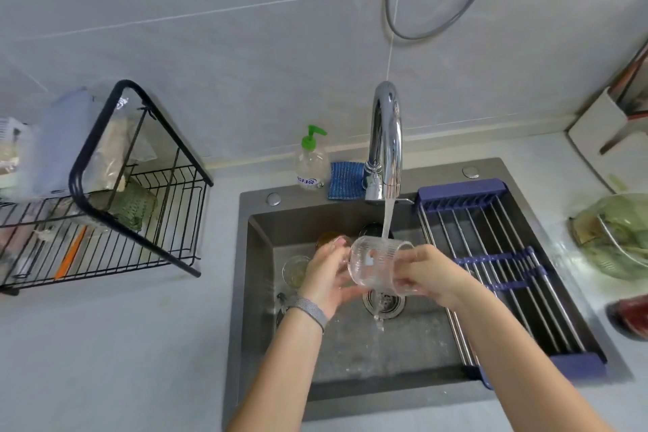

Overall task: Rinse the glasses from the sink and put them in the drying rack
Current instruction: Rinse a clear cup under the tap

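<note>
Under the faucet (385, 137), above the sink (259, 256), I held a ribbed clear glass (375, 263) tipped on its side, its mouth toward the tap, and the water stream (386, 217) ran down onto its upper rim. My right hand (427, 273) gripped the glass at its base end, fingers curled round it. My left hand (326, 273) sat against the other side of the glass with the fingers bent round its wall, a grey band (308, 309) on that wrist. Water dripped from the glass toward the drain (384, 302) straight below it.

Left of the faucet's stream, deeper in the sink, more glasses waited: an amber one (328, 238) near the back, a small clear one (296, 270) just left of my left hand, and a dark round thing (371, 230) at the back that I could not make out. Right of the faucet, a blue-ended drying rack (505, 266) with metal rods lay across the sink's right part, with nothing on its rods. Just left of the faucet's base stood a blue sponge cloth (345, 181) and, beyond it, a soap bottle (310, 165) with a green pump. Far left of the faucet, on the surface (122, 344), a black wire shelf (115, 207) held bags and oddments.
</note>
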### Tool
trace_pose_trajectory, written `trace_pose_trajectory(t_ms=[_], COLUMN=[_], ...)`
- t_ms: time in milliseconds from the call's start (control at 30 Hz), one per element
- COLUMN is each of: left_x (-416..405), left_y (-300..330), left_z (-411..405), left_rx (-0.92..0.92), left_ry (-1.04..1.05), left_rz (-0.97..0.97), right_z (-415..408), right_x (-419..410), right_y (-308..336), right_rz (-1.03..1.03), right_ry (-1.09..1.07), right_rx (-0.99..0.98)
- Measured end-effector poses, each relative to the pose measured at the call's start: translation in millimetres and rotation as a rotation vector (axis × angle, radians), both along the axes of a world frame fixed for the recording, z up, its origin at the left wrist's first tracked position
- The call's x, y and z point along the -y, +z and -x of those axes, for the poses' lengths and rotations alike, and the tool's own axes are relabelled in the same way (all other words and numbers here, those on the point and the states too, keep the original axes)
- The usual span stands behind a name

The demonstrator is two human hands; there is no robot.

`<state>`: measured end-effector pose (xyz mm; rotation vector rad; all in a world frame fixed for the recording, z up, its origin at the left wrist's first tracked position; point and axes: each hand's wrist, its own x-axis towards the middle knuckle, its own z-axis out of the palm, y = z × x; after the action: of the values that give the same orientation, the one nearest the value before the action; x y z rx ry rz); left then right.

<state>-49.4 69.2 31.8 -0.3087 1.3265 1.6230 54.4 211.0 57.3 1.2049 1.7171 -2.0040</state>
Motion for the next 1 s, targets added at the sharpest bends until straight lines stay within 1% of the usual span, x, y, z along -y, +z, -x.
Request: trace_pose_trajectory(t_ms=[67,133,167,200,233,300,333,400,433,467,500,567,600,633,667,700,767,833,867,900,933,1000], left_x=[3.4,1.5,-1.5,-5.0,-9.4,-17.1,-18.9,-20.9,-20.4,-20.6,-21.0,-25.4,-27.4,-30.1,-32.6,-34.8,-36.2,-34.5,-33.2,-33.2,-33.7,-36.7], left_y=[3.0,6.6,7.1,7.7,8.4,11.2,14.7,24.7,29.5,31.6,33.1,37.7,37.5,36.0,33.4,30.4,27.0,23.2,22.1,20.8,21.0,22.6], left_z=[-4.7,-14.3,-19.8,-24.7,-26.9,-24.8,-22.1,-16.0,-14.6,-14.4,-15.9,-24.5,-28.6,-32.3,-33.9,-33.3,-29.9,-24.8,-23.5,-24.0,-26.8,-32.0], left_rx=[-0.132,-0.232,-0.266,-0.272,-0.237,-0.092,-0.006,0.181,0.259,0.303,0.315,0.35,0.391,0.404,0.397,0.38,0.348,0.329,0.335,0.349,0.373,0.401], left_ry=[-0.023,-0.092,-0.109,-0.102,-0.067,0.01,0.025,-0.022,-0.035,-0.03,-0.02,-0.031,0.003,0.025,0.049,0.066,0.088,0.065,0.052,0.049,0.06,0.108], left_rz=[-0.062,-0.09,-0.074,-0.046,-0.028,-0.025,-0.048,-0.079,-0.094,-0.089,-0.091,-0.152,-0.162,-0.172,-0.171,-0.161,-0.131,-0.081,-0.065,-0.053,-0.054,-0.066], right_z=[-3.5,-2.9,-0.9,1.0,2.8,5.5,6.4,7.5,7.6,7.6,8.1,11.6,14.7,18.2,22.0,25.6,28.3,27.6,27.2,28.0,31.0,37.4], right_x=[5.8,16.9,24.2,31.6,39.3,50.3,51.8,47.6,43.5,37.7,30.3,17.6,14.0,11.0,8.1,5.6,0.0,-5.0,-6.6,-6.0,-5.0,-1.7], right_y=[-2.5,-6.5,-8.0,-11.9,-14.7,-14.3,-10.7,0.6,6.6,11.0,13.8,14.7,14.4,12.8,11.0,10.8,14.7,22.3,26.1,25.4,21.6,14.1], right_rz=[0.085,0.106,0.105,0.093,0.072,0.012,-0.01,-0.02,-0.042,-0.112,-0.226,-0.545,-0.712,-0.84,-0.917,-0.961,-0.954,-0.825,-0.759,-0.763,-0.823,-0.922], right_ry=[-0.116,-0.257,-0.317,-0.356,-0.375,-0.368,-0.343,-0.234,-0.161,-0.07,0.035,0.189,0.204,0.198,0.2,0.247,0.456,0.666,0.736,0.772,0.771,0.6], right_rx=[-0.037,-0.076,-0.075,-0.065,-0.046,-0.021,-0.018,0.004,0.038,0.098,0.171,0.289,0.299,0.262,0.203,0.154,0.11,0.064,0.058,0.085,0.123,0.172])
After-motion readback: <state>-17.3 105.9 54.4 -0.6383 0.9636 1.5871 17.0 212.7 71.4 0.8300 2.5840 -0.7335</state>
